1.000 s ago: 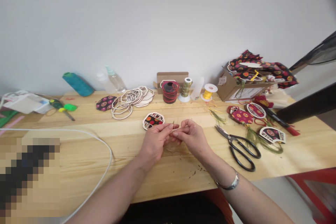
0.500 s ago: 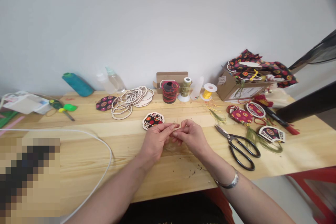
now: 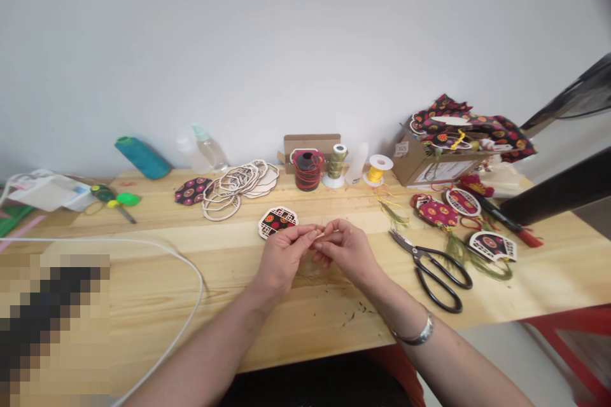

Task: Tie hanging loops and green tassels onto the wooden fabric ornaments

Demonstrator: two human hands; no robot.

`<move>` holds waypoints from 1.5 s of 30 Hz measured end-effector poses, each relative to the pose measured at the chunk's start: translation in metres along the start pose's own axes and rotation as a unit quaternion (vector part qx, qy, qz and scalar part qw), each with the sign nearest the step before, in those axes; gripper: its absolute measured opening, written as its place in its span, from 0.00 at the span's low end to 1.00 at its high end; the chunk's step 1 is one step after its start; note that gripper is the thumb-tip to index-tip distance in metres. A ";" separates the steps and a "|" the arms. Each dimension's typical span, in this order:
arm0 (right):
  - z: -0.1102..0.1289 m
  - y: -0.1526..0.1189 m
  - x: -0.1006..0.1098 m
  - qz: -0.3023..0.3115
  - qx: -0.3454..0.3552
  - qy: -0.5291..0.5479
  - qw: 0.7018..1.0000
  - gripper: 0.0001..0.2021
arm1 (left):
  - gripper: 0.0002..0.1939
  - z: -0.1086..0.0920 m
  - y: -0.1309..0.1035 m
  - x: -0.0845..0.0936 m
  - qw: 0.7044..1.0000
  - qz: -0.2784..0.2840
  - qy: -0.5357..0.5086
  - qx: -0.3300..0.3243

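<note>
**Two bare hands, fingers closed on a thin pale strand above a wooden worktop**

We list first the left hand (image 3: 281,257): forearm slanting in from the lower left, back of the hand uppermost, thumb laid forward toward the index finger. Its fingers are pinched narrow on a thin pale strand (image 3: 319,234), too small for us to identify further.

Item two, the right hand (image 3: 352,253): forearm rising from the lower right, silver bracelet (image 3: 422,331) at the wrist, wrist bent so that the fingers point inward to the left. Thumb and index finger close on the same strand; the other fingers curl beneath. The two sets of fingertips meet nearly tip to tip, and the strand sits between them, over the middle of the worktop (image 3: 224,273).

Just beyond the left hand we record one medallion (image 3: 277,220), pale fretwork edge over dark patterned fabric, lying flat and partly hidden by the knuckles; whether they touch it we cannot tell.

To the right of the right hand, black-handled scissors (image 3: 419,254), blades toward the upper left. Below the hands, scattered dark scraps (image 3: 351,316). Behind, in a row: red cord spool (image 3: 308,174), olive thread spool (image 3: 336,165), yellow thread spool (image 3: 376,174).
</note>
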State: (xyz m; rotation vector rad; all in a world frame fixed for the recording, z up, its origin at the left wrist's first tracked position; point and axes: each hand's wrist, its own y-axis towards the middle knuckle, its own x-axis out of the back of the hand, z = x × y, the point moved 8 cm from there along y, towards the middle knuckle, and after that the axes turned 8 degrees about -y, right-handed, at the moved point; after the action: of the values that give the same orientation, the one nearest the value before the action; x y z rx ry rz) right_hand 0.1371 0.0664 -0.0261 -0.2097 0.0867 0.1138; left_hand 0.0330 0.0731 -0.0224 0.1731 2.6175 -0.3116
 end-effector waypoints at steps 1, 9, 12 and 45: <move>0.001 0.000 0.000 0.000 0.004 -0.009 1.000 0.14 | 0.10 -0.002 0.000 0.001 1.000 -0.002 0.010 -0.010; 0.020 -0.003 0.023 -0.106 0.104 -0.101 0.984 0.09 | 0.12 -0.002 0.000 0.007 0.999 -0.027 0.018 -0.011; 0.029 -0.005 0.035 -0.170 0.154 -0.135 0.964 0.06 | 0.13 -0.001 -0.001 0.003 1.000 -0.010 0.013 0.004; 0.024 -0.005 0.024 -0.082 0.059 -0.054 0.993 0.07 | 0.13 0.005 -0.005 -0.010 0.994 0.069 0.075 0.026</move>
State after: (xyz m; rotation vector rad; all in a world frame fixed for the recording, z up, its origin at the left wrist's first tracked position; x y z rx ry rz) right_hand 0.1635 0.0691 -0.0035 -0.0912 -0.0309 -0.0437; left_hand 0.0428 0.0663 -0.0208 0.4082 2.7292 -0.3312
